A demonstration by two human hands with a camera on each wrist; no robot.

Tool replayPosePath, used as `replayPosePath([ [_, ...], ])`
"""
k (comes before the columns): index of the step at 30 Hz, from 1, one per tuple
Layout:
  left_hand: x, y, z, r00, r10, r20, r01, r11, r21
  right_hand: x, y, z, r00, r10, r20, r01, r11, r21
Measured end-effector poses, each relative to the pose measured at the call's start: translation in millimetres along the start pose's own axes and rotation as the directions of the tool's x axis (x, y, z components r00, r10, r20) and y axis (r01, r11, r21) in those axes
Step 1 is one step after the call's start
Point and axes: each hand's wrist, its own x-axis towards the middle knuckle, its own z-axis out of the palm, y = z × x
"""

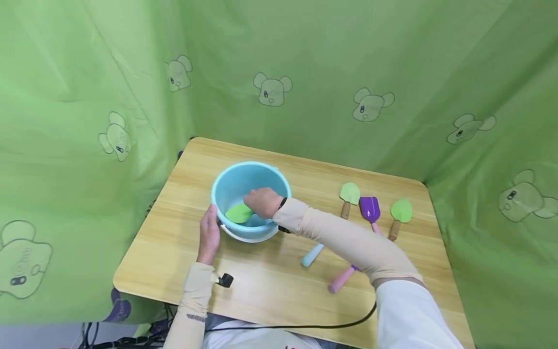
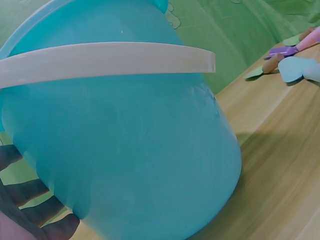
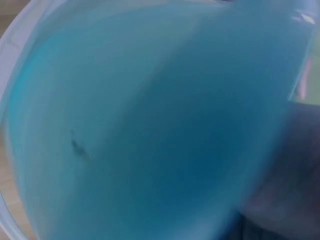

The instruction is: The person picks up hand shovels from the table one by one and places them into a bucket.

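Observation:
A light-blue bucket (image 1: 237, 180) stands on the left half of the table, its white carrying handle (image 2: 110, 60) lowered along the near side. My left hand (image 1: 210, 233) rests against the bucket's left side, fingers extended along the outer wall, as the left wrist view also shows. Inside the bucket my right hand (image 1: 263, 201) grips a toy shovel with a green, leaf-shaped blade (image 1: 239, 213). That blade is low in the bucket, pointing left, and the fist hides the shovel's handle. The right wrist view is filled mostly by blurred blue bucket wall (image 3: 100, 110).
Several toy shovels lie on the table (image 1: 261, 286) to the right, among them a pale green one (image 1: 350, 193), a purple one (image 1: 370, 208) and a bright green one (image 1: 401, 211). My right forearm passes over some of them. A black cable (image 1: 331, 326) runs along the front edge. Green curtains surround the table.

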Motion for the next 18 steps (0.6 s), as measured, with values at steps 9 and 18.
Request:
replayPosePath([
  [9, -0.2, -3.2, 1.4, 1.000, 0.001, 0.019, -0.001, 0.999, -0.034, 10.3, -0.3, 17.1, 0.999, 0.018, 0.047, -0.018, 1.000, 0.002],
  [18, -1.2, -2.8, 1.2, 1.000, -0.007, 0.003, 0.007, 1.000, -0.005, 8.3, 5.1, 23.9, 0.999, 0.036, 0.039, -0.038, 0.998, 0.053],
])
